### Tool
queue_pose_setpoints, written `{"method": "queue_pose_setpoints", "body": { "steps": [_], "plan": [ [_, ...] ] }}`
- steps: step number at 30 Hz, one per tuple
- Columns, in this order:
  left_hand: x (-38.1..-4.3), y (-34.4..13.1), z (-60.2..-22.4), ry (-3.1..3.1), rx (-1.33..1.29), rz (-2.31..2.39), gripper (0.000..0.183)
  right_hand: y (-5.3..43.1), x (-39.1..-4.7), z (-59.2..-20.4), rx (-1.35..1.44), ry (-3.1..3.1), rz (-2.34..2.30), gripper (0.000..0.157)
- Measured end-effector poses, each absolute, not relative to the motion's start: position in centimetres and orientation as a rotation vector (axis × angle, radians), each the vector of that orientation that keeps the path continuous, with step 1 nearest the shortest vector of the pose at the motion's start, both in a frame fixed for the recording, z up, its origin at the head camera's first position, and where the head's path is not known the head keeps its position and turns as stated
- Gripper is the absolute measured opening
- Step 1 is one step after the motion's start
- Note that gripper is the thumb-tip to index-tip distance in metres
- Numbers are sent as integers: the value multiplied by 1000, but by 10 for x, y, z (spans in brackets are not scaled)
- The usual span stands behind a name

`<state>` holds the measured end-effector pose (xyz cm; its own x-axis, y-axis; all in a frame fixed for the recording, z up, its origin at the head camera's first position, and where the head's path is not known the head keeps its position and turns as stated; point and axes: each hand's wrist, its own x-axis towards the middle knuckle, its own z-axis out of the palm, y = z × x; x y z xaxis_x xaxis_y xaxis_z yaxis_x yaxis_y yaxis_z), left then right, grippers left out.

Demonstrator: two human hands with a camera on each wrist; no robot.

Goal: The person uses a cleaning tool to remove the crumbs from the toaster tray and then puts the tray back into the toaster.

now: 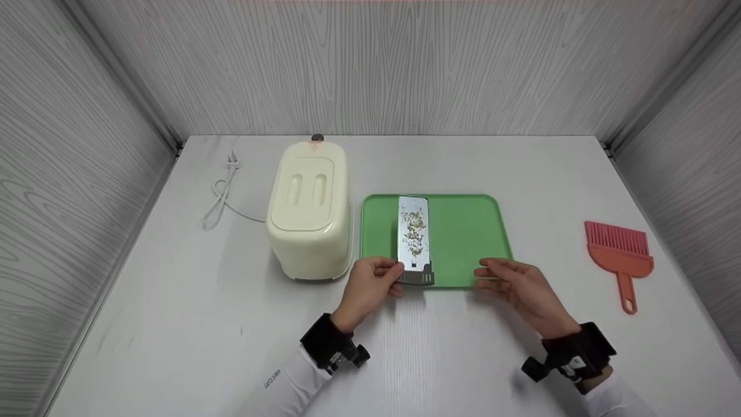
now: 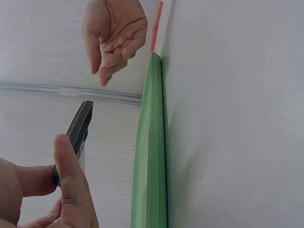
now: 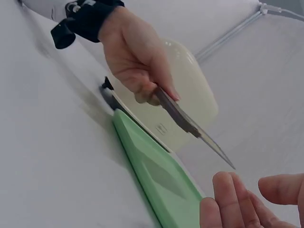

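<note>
My left hand pinches the dark grey handle end of a toaster crumb tray between thumb and fingers. The crumb tray is a long, narrow metal plate with brown crumbs scattered over its middle. In the right wrist view it is held in the air above the green tray, its far end tilted slightly. My right hand hovers at the green tray's front right corner, fingers loosely bent and holding nothing. A cream toaster with a lid stands left of the green tray.
The toaster's white cord and plug lie on the table to its left. On the right side lies an orange dustpan-shaped brush with red bristles. Grey wood-grain panels enclose the back and both sides of the white table.
</note>
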<state>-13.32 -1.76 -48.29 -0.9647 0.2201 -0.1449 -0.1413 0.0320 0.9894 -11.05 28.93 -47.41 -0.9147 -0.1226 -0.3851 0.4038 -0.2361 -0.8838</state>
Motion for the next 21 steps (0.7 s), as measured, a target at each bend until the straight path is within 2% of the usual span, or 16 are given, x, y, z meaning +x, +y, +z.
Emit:
{"method": "queue_pose_setpoints", "body": {
  "steps": [10,18,21],
  "plan": [
    [-133,-19,-483,2045,70,2033,21,370,-118,-460,422,1656,-2401,20],
    [-133,-19,-483,2041,62,2024,22,431,-117,-456,564,1781,-2416,16],
    [-133,-18,-483,2038,58,2025,21,448,-118,-452,665,1959,-2288,24]
  ]
}}
